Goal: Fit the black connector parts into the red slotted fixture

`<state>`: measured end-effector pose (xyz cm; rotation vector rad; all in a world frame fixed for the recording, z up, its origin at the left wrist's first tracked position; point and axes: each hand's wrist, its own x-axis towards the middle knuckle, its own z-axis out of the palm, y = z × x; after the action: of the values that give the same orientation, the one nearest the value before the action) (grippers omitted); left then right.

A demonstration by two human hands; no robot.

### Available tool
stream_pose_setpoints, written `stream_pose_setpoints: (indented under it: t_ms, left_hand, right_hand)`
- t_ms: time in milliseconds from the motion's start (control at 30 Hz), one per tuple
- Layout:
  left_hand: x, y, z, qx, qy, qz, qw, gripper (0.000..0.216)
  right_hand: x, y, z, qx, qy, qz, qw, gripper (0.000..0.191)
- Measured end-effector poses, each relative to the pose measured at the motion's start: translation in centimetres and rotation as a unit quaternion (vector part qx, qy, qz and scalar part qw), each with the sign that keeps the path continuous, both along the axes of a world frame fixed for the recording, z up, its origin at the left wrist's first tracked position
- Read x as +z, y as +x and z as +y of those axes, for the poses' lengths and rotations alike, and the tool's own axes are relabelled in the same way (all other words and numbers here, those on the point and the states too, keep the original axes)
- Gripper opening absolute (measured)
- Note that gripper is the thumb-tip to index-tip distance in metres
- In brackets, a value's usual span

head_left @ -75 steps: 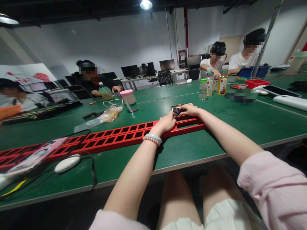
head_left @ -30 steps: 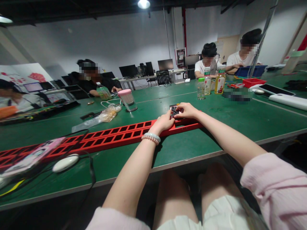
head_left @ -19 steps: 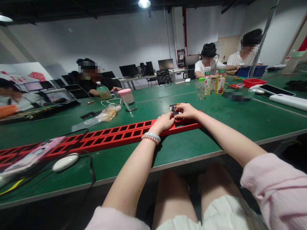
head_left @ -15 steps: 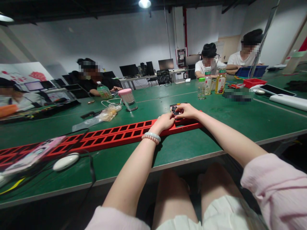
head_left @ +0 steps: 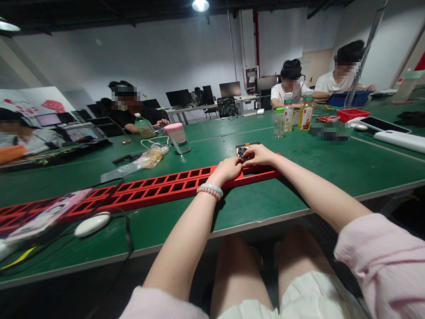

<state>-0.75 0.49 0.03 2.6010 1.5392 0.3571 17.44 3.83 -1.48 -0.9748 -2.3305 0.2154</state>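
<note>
A long red frame (head_left: 255, 178) with two rows of square openings lies along the green table, its right end under my hands. My left hand (head_left: 229, 169) rests on the frame, fingers bent together; their tips are hidden, so I cannot make out what they hold. Beside it, my right hand (head_left: 260, 155) is closed in a pinch, its fingertips close to the left ones. Anything between them is too small to name. Just behind the fingers sits a small box (head_left: 239, 152) of dark pieces, partly covered by my right hand.
A pink phone (head_left: 49, 212), a white mouse (head_left: 92, 224) and black cables lie over or near the frame's left part. Beyond stand a pink-lidded cup (head_left: 177, 138), a clear plastic bag (head_left: 133, 166) and several bottles (head_left: 305, 113). A red tray (head_left: 353, 116) is at right; several people sit around.
My hands stay almost in place at the frame's right end; the right hand shifts only very slightly. At the far right, a person's hand has moved outward beside the blue bin.
</note>
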Motion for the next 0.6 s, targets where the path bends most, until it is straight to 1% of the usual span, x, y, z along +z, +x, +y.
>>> stream_pose_setpoints:
  t_ms: [100, 267, 600]
  left_hand:
    - [0.16, 0.08, -0.23, 0.005, -0.001, 0.001, 1.0, 0.03]
    - [0.39, 0.22, -0.57, 0.012, -0.003, 0.003, 1.0, 0.03]
    - [0.56, 0.24, -0.77, 0.014, -0.003, 0.007, 1.0, 0.03]
  right_hand:
    - [0.01, 0.02, 0.04, 0.006, -0.007, -0.002, 1.0, 0.044]
    - [0.23, 0.12, -0.04, 0.01, -0.039, -0.014, 0.999, 0.046]
    - [0.66, -0.01, -0.25, -0.004, -0.075, -0.041, 0.996, 0.041]
